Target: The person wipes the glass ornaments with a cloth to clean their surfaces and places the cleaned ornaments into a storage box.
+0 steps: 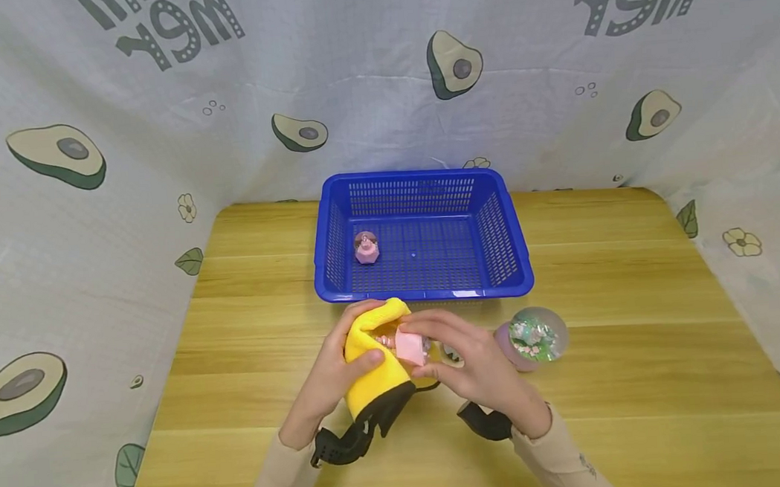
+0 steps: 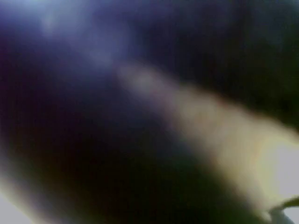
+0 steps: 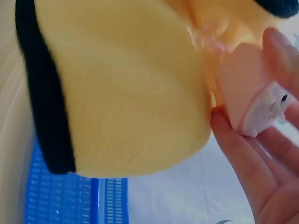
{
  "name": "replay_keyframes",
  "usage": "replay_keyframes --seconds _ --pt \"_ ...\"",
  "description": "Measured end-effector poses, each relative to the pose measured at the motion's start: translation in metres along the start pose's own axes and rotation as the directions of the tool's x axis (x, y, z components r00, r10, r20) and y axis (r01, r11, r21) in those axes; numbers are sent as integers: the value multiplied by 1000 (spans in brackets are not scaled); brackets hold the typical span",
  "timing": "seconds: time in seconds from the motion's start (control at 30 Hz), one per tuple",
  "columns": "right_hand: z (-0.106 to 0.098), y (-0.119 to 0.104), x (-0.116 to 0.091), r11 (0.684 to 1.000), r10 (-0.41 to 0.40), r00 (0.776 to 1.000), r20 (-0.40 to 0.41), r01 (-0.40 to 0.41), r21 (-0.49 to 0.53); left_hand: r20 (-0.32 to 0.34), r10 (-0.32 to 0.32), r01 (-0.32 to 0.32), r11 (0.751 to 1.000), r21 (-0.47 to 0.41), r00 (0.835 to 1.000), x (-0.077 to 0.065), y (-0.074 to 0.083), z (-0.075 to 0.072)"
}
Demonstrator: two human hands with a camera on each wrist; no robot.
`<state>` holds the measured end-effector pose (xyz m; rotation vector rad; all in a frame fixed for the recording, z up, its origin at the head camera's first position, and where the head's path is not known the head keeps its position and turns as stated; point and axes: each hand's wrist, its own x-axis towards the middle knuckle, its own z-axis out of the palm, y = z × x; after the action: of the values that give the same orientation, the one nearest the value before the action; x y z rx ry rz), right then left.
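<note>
In the head view my left hand (image 1: 331, 377) grips a thick yellow cloth (image 1: 377, 384) with a black border, its thumb on the near side. The cloth is folded into a hollow. My right hand (image 1: 474, 357) holds a small snow globe by its pink base (image 1: 410, 346) at the mouth of that hollow. Seen from the right wrist, the faceted pink base (image 3: 245, 77) sits between thumb and fingers, and its dome lies against the yellow fabric (image 3: 131, 93). The left wrist view is dark and blurred.
A blue plastic basket (image 1: 427, 295) stands behind the hands, with a small pink snow globe (image 1: 366, 249) at its left inside. Right of my right hand, a larger snow globe (image 1: 538, 336) with a purple base is on the wooden table (image 1: 636, 318). A white avocado-print curtain (image 1: 366, 66) hangs behind.
</note>
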<state>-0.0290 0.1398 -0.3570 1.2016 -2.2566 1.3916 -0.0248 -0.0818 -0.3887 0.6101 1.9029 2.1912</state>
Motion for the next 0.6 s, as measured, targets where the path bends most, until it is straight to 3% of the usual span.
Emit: replay_keyframes --seconds 0.2,0.33,0.47,0.6 --pt "1 0 -2 987 116 992 -59 -108 118 112 -22 41 984 -171 993 -5 8 -4" --pt "0 -2 -2 942 227 971 -78 -198 270 175 -6 55 958 -280 985 -6 11 -7" --pt "-1 -5 -3 877 335 939 -77 -280 389 163 12 34 961 -273 986 -7 11 -7" --pt "-1 -5 -3 790 410 911 -45 -330 517 88 8 8 984 -179 996 -5 11 -3"
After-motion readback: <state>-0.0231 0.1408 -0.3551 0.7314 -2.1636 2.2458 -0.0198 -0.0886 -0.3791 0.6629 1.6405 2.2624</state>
